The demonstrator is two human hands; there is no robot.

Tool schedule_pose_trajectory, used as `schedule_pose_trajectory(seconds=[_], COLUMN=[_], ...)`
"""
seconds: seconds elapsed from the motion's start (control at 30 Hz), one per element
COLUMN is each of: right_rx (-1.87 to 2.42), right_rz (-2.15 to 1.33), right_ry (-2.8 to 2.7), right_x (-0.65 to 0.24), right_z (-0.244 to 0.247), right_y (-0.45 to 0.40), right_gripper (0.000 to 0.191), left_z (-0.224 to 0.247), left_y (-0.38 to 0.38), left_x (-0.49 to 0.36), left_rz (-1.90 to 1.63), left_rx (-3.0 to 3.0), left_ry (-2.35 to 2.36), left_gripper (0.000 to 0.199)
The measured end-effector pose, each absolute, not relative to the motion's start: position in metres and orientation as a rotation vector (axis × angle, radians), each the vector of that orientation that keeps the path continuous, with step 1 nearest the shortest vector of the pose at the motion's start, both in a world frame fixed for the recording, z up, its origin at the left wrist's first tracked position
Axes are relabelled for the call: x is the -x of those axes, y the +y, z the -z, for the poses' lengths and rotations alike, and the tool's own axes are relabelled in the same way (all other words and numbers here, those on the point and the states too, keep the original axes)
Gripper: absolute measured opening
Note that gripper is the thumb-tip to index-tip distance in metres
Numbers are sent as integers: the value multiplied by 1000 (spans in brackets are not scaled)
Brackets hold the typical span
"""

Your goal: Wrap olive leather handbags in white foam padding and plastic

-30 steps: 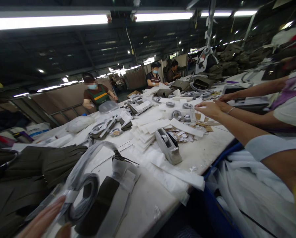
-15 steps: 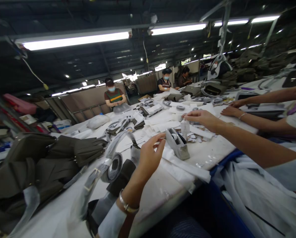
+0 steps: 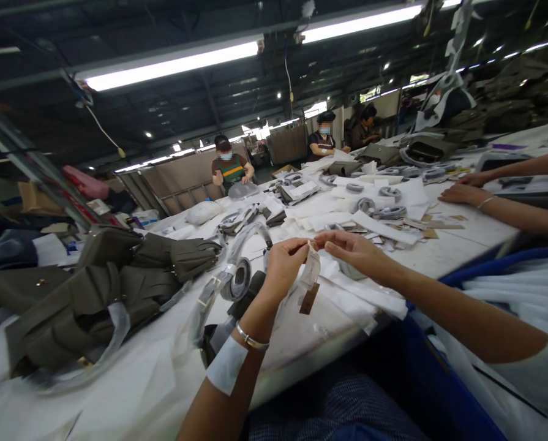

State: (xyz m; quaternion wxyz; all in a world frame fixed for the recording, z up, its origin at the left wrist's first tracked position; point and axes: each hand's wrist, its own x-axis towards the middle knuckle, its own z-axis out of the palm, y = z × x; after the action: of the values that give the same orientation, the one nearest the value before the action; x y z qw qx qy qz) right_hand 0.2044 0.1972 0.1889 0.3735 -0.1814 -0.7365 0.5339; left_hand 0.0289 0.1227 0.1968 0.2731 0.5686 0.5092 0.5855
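Thumb and finger of my left hand (image 3: pixel 283 262) are pinched on the top of a white tag (image 3: pixel 312 268), just below mid-frame. My right hand (image 3: pixel 354 252) meets it there, fingers loosely bent, can't tell if it's gripping too. Tag's kinda curled, brown card (image 3: pixel 309 299) dangling under it, above the tabletop (image 3: pixel 301 346).

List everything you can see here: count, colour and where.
Bags: several, dark olive, left
Coiled straps: several, grey, mid-table
Strips: several, white, near edge
Table: one, white, centre
Bin: one, blue-rimmed, lower right
Lights: several, white, overhead
Co-workers: at least three, dark clothing, background
Co-worker's hands: two, bare, right
Tag: one, white, at fingertips
Card: one, brown, below tag
Bracelet: one, silver, left wrist
Left hand: one, bare, centre
Right hand: one, bare, centre
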Motion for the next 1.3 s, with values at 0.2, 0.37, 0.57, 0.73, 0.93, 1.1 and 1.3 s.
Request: schedule_pose_trajectory(seconds=[0.2, 0.37, 0.57, 0.73, 0.93, 1.1, 1.3], right_rx=[511, 658, 763, 745, 667, 585, 588], right_rz=[-1488, -1300, -574, -558, -1504, -1663, -1479], right_ry=[-1884, -1887, -1959, -1938, -1645, -1679, -1745], right_x=[-189, -187, -203, -210, -204, -192, -188], right_z=[-150, -136, -136, -138, -143, -133, -123], right_y=[170, 167, 161, 150, 143, 147, 147], right_gripper=[41, 38, 30, 36, 60, 59, 42], left_z=[-197, -196, -196, -201, -199, -194, -188], left_y=[110, 105, 98, 92, 93, 93, 93], left_x=[-24, -18, -15, -18, -18, -22, -23], left_rz=[-1636, -1693, -1693, -1592, -1470, -1445, -1467], left_rx=[-1354, -1391, -1282, -1250, -1337, -1386, -1343], left_ry=[1286, 1321, 1255, 1148, 1128, 1174, 1202], left_gripper=[23, 21, 35, 44, 37, 34, 34])
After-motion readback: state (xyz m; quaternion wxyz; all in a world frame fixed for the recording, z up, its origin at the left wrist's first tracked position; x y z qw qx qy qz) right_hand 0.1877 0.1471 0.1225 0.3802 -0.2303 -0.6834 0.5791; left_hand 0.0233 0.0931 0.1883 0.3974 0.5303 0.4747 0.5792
